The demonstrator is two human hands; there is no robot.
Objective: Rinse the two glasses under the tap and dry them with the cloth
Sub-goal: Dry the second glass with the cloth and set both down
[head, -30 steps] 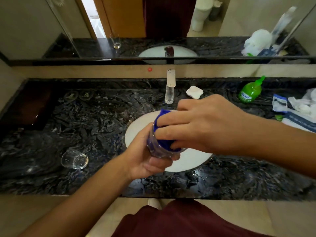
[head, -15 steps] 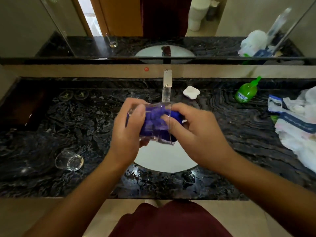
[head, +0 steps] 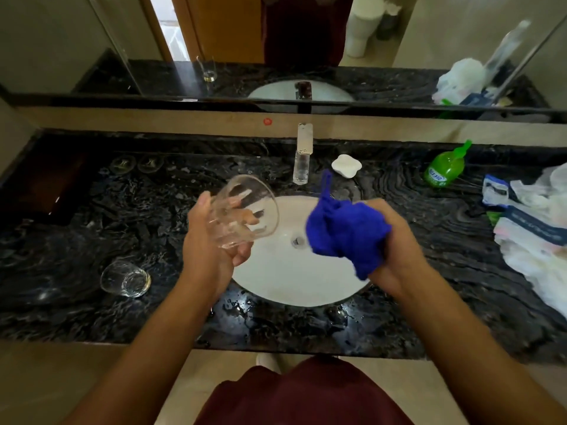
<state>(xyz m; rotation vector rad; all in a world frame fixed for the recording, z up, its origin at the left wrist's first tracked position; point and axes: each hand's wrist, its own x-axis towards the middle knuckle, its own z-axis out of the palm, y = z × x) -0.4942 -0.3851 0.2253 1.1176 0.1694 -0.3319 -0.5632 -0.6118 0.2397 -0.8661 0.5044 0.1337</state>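
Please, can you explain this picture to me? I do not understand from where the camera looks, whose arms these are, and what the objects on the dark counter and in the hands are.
The camera sits on a person's head and looks down, so the two arms are that person's own. The left hand holds a clear glass, tilted, above the white sink. The right hand grips a blue cloth, apart from the glass. A second glass stands on the dark counter at the left. Behind the sink is the tap; a green bottle and plastic bags lie at the right.
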